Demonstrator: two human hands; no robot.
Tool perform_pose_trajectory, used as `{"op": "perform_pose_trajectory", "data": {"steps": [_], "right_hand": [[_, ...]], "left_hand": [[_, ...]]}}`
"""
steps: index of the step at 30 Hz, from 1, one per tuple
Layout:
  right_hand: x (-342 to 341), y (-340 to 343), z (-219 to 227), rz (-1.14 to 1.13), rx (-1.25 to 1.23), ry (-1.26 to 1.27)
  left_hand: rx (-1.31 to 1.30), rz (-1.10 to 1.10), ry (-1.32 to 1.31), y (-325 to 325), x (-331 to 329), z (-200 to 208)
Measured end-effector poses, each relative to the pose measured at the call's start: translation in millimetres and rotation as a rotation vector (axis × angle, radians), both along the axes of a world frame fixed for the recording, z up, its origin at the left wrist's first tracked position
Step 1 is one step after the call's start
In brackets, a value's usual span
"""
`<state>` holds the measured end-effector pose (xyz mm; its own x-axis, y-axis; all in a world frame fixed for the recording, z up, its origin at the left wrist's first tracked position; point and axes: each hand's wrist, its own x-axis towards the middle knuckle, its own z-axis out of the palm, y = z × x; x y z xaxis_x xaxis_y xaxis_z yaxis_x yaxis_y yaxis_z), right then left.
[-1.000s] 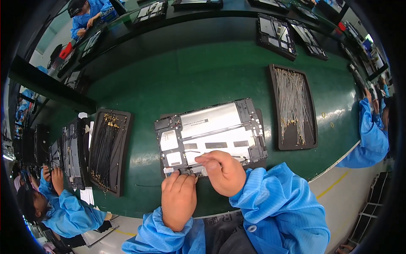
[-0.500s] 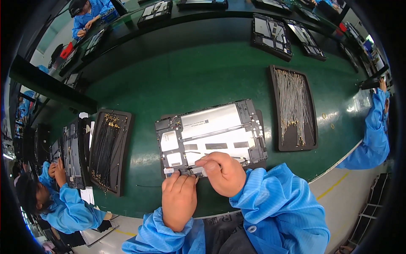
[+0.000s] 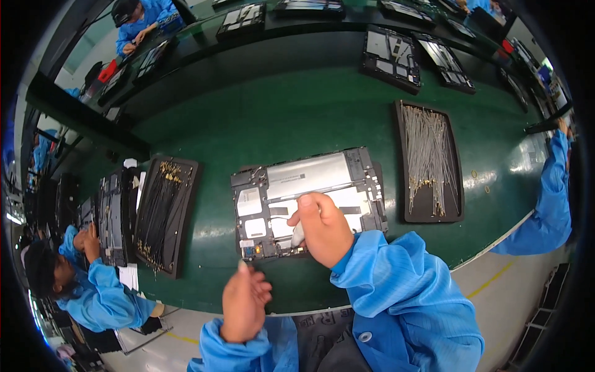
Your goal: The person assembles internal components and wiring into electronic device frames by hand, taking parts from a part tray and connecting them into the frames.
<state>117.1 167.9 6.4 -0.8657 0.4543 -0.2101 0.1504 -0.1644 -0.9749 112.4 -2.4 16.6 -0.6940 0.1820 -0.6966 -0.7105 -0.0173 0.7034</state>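
Note:
A tablet-like device (image 3: 310, 177) lies face down and opened up in front of me, its silver battery panels and black frame showing. My right hand (image 3: 325, 229) is over its lower middle, closed on a pale, slim tool (image 3: 298, 235) whose tip points at the frame's near edge. The tool's exact kind is mostly hidden by my fingers. My left hand (image 3: 245, 304) hovers just short of the device's lower left corner, thumb up and fingers loosely bent apart from it. No held thing shows in it.
At left, a dark tray (image 3: 164, 217) holds many black cables with gold ends; another tray (image 3: 431, 214) at right holds grey cables. More opened devices (image 3: 390, 59) stand along the far side. A co-worker (image 3: 93, 291) sits at left; another person's sleeve (image 3: 548, 204) shows at right.
My left hand has drawn back from the device's near edge toward me, its fingers loosening. My right hand has shifted slightly up, showing more of the pale tool. The view has tilted a little.

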Motion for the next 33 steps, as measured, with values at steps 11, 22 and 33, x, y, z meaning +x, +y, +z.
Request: {"op": "perform_pose_trajectory", "data": {"steps": [11, 22, 33], "right_hand": [[1.6, 6.0, 4.2, 0.018, -0.156, -0.085], [-19.4, 11.7, 10.4, 0.65, 0.869, -0.251], [27.5, 84.1, 6.0, 0.096, 0.743, -0.134]], "left_hand": [[-0.094, -0.198, -0.018, -11.6, 8.5, 9.7], [0.071, -0.372, -0.14, 6.9, -14.6, -10.2], [-0.021, -0.274, -0.094, 1.4, -15.8, -2.6]]}}
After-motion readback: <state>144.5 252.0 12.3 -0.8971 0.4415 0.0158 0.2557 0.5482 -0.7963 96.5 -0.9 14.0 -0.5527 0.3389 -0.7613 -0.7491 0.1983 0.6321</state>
